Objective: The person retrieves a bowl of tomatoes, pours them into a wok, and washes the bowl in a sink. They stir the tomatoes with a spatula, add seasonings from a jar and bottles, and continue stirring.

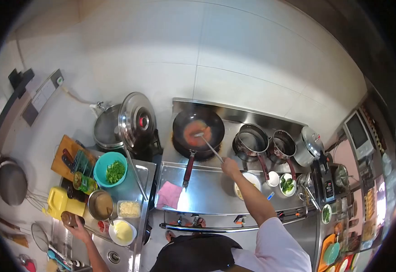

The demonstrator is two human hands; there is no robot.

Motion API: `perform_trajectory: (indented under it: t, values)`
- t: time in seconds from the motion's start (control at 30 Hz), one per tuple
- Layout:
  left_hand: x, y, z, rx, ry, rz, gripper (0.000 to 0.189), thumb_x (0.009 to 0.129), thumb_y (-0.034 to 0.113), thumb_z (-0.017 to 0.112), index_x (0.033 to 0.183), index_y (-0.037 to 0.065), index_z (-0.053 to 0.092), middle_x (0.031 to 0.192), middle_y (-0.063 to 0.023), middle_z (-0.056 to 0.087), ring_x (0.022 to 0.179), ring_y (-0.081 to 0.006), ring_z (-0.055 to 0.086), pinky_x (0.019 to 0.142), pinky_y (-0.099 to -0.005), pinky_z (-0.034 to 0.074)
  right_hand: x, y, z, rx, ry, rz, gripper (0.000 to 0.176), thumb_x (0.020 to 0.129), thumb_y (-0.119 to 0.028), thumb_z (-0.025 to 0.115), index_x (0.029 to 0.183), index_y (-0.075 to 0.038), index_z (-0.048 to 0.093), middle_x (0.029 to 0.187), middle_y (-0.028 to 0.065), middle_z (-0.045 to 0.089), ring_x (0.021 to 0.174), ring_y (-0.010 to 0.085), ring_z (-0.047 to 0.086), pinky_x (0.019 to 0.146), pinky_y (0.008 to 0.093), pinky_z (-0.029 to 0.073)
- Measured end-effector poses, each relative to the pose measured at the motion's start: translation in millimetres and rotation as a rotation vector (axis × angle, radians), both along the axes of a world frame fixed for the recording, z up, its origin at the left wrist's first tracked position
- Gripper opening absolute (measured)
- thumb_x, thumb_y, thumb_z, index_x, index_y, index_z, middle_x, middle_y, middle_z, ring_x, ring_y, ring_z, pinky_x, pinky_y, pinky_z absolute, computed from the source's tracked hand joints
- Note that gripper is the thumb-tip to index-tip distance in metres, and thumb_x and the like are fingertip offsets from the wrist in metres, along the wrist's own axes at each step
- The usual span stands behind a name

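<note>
Steel stove counter (207, 195): R hand (230, 167) was closed round ladle (211, 147), its bowl in red sauce (197, 133) in wok (198, 119); L hand (77, 231) gripped brown jar (69, 219). Looked mid-cook, chopped greens (115, 172) not yet added.

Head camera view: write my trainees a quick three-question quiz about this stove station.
1. True or false: the right hand holds a metal ladle whose end is in the wok.
2. What is in the teal bowl? A) chopped greens B) eggs C) rice
3. Fill in: the brown jar is gripped by the ____ hand.
Key: 1 true; 2 A; 3 left hand.
</note>
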State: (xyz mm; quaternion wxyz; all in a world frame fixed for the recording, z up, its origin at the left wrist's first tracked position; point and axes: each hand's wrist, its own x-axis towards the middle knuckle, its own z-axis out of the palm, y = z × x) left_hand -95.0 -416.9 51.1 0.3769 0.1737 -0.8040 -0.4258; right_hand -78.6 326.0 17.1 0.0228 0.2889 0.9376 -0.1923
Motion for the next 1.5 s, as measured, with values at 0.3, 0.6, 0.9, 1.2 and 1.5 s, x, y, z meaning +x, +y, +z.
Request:
perform_trajectory:
  t: [0.3,0.6,0.9,1.2,1.5]
  values:
    - [-42,232,60,-0.144,-0.289,-0.466,0.073,0.08,0.018,0.074,0.141,0.001,0.037,0.13,-0.0177,0.053,0.116,-0.0275,0.053,0.099,-0.0377,0.041,54,-5,57,-0.004,-0.06,-0.016,0.024,0.088,-0.014,0.05,0.105,-0.008,0.064,0.096,0.0191,0.069,0.092,0.0384,0.066,0.08,0.0482,0.052]
    - [-139,473,32,-0.55,-0.496,-1.064,0.064,0.075,0.042,0.075,0.12,0.005,0.048,0.112,-0.0202,0.063,0.106,-0.0395,0.061,0.087,-0.0448,0.048,98,29,21,-0.334,0.343,-0.125,0.036,0.088,-0.025,0.058,0.118,-0.006,0.062,0.101,0.0261,0.065,0.095,0.0426,0.063,0.085,0.0491,0.049]
    - [-198,587,24,-1.337,-0.828,-0.831,0.063,0.072,0.047,0.075,0.116,0.006,0.057,0.114,-0.0148,0.066,0.107,-0.0277,0.064,0.089,-0.0396,0.051,128,49,29,-0.479,0.417,-0.225,0.038,0.087,-0.019,0.061,0.121,-0.003,0.06,0.095,0.0281,0.066,0.09,0.0435,0.064,0.079,0.0451,0.051]
    - [-199,554,33,-1.277,-0.902,-0.793,0.059,0.073,0.047,0.075,0.114,0.007,0.058,0.109,-0.0128,0.068,0.104,-0.0278,0.066,0.087,-0.0397,0.052,128,41,22,-0.47,0.421,-0.163,0.035,0.085,-0.017,0.061,0.117,-0.002,0.061,0.094,0.0264,0.066,0.089,0.0434,0.064,0.079,0.047,0.051]
    - [-138,527,12,-0.466,-0.456,-0.866,0.069,0.076,0.041,0.076,0.124,0.006,0.039,0.116,-0.0227,0.057,0.104,-0.0428,0.059,0.084,-0.049,0.049,94,31,43,-0.177,0.171,-0.058,0.034,0.085,-0.022,0.059,0.116,-0.008,0.064,0.093,0.0249,0.067,0.088,0.0423,0.065,0.08,0.0489,0.051]
